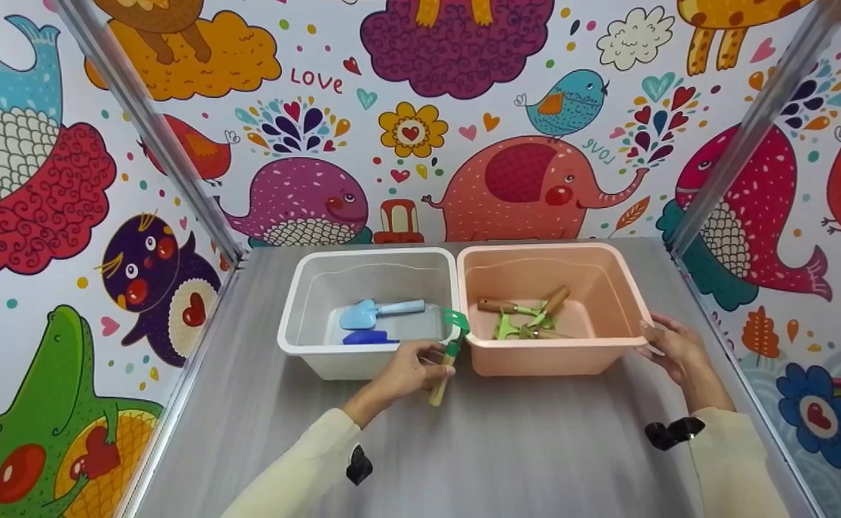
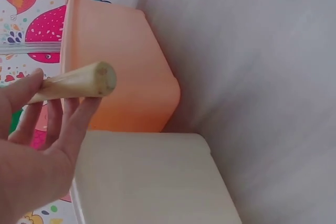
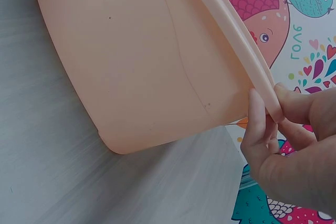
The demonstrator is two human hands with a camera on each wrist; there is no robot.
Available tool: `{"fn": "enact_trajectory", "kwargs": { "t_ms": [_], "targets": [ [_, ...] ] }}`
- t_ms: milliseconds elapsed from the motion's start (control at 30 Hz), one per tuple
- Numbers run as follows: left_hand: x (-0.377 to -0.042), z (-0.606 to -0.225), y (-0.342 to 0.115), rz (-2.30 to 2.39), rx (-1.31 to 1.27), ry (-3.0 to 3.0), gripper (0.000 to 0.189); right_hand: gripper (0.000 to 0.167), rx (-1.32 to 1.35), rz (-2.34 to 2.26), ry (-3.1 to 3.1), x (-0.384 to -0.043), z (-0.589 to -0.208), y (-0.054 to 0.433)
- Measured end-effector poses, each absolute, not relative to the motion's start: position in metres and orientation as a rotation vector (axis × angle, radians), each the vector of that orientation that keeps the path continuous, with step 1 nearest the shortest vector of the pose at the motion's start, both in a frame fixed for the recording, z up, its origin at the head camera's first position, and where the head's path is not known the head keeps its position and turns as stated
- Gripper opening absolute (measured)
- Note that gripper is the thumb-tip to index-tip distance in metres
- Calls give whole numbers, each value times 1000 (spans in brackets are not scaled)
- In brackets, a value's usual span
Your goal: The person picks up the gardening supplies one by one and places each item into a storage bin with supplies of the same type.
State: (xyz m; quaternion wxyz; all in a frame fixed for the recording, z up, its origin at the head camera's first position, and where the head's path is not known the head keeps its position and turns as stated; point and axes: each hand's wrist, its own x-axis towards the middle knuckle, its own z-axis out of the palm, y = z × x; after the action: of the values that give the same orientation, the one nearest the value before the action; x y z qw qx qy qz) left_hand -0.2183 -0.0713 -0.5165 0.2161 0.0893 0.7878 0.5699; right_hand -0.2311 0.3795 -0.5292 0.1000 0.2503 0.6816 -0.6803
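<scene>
My left hand [image 1: 420, 367] grips a small hand rake [image 1: 452, 349] by its pale wooden handle. Its green head points up, in front of where the two bins meet. In the left wrist view the handle's butt end [image 2: 106, 78] shows between thumb and fingers. At the front right corner of the peach bin [image 1: 557, 355], my right hand [image 1: 679, 352] pinches the rim, thumb above and fingers below. The white bin [image 1: 348, 365] stands close beside it on the left. It holds a light blue toy shovel [image 1: 362, 315] and a dark blue tool [image 1: 365, 337].
Several green garden tools with brown wooden handles [image 1: 496, 306] lie in the peach bin. Both bins stand on a grey table [image 1: 506, 446], near the patterned back wall [image 1: 406, 180]. Metal posts [image 1: 737, 144] rise at the corners.
</scene>
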Motion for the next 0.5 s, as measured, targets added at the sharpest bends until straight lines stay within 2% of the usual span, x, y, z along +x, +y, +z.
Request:
{"fn": "enact_trajectory", "kwargs": {
  "t_ms": [500],
  "targets": [
    [-233, -500, -65, 1646, 92, 2188, 35, 79, 729, -2002, 1989, -232, -527, 378]
  ]
}}
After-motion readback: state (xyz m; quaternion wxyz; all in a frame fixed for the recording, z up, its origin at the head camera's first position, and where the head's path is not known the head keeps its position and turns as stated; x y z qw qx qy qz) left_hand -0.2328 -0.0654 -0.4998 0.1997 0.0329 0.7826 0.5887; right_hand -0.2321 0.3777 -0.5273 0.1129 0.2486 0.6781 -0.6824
